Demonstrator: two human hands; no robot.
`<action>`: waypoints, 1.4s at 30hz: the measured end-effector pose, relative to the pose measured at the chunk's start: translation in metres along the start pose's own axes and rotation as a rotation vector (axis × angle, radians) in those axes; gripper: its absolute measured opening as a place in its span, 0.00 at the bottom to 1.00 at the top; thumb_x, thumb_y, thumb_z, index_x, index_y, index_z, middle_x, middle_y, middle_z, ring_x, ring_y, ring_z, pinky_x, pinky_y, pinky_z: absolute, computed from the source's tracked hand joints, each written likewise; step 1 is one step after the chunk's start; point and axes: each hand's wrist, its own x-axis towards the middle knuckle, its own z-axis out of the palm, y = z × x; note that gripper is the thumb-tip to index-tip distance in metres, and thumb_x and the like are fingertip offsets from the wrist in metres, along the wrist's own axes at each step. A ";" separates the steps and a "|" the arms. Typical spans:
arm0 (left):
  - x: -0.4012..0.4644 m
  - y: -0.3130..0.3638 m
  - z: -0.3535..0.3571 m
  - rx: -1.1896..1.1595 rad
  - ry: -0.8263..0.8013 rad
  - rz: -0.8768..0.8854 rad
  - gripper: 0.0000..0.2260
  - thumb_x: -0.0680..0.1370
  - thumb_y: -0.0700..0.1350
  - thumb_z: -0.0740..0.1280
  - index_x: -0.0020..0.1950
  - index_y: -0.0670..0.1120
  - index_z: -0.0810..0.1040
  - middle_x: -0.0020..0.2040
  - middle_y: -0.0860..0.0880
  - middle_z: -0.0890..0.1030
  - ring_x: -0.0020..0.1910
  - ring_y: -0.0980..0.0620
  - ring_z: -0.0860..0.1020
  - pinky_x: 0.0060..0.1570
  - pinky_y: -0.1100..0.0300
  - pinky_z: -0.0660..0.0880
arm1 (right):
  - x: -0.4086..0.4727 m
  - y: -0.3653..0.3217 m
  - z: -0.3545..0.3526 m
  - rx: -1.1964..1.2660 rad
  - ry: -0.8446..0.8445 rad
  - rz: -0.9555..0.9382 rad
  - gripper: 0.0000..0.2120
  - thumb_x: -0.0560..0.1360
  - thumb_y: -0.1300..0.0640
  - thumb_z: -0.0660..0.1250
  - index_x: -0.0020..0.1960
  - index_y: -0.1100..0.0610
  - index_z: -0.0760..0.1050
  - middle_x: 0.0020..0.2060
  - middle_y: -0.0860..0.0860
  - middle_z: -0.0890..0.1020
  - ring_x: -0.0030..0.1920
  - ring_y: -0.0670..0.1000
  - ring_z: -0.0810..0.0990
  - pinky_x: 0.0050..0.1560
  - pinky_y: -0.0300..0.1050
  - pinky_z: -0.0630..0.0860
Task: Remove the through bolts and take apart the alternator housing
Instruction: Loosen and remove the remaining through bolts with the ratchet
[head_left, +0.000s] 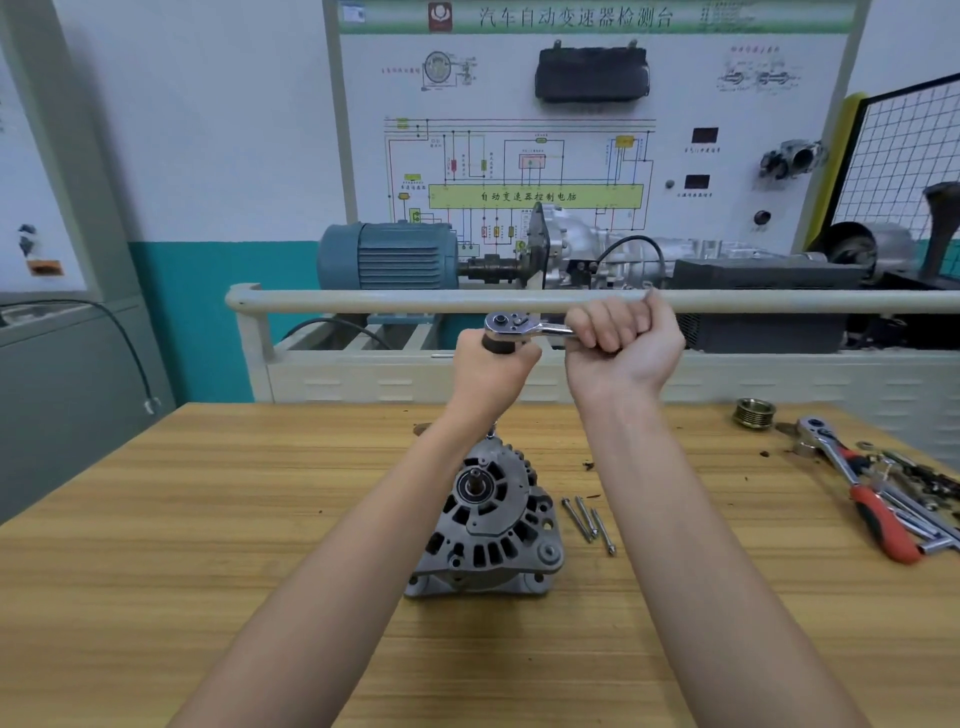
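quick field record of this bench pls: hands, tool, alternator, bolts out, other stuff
left hand: grips the black extension under the ratchet head
right hand: grips the ratchet handle
ratchet: raised above the alternator
alternator: on the wooden table, housing still together
loose through bolts: three, on the table right of the alternator
other: pulley, red-handled ratchet at far right
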 end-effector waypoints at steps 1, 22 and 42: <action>-0.001 0.000 0.002 -0.008 0.035 -0.007 0.20 0.69 0.30 0.65 0.25 0.47 0.61 0.21 0.55 0.62 0.22 0.57 0.58 0.25 0.62 0.59 | -0.008 0.003 -0.002 -0.012 -0.008 -0.068 0.26 0.81 0.58 0.52 0.24 0.53 0.59 0.18 0.47 0.58 0.19 0.46 0.55 0.20 0.38 0.57; -0.001 0.002 0.002 -0.011 0.025 -0.018 0.19 0.69 0.30 0.65 0.25 0.47 0.62 0.20 0.56 0.63 0.22 0.58 0.59 0.24 0.64 0.59 | -0.013 0.004 -0.007 0.003 -0.016 -0.077 0.27 0.82 0.58 0.51 0.23 0.53 0.60 0.19 0.47 0.58 0.20 0.47 0.56 0.21 0.39 0.59; 0.004 0.001 -0.007 -0.019 0.048 -0.101 0.18 0.70 0.31 0.65 0.27 0.47 0.63 0.20 0.56 0.64 0.21 0.57 0.60 0.24 0.65 0.60 | -0.012 0.014 0.001 -0.064 -0.049 -0.091 0.27 0.82 0.57 0.52 0.24 0.53 0.60 0.19 0.47 0.58 0.20 0.47 0.56 0.22 0.39 0.58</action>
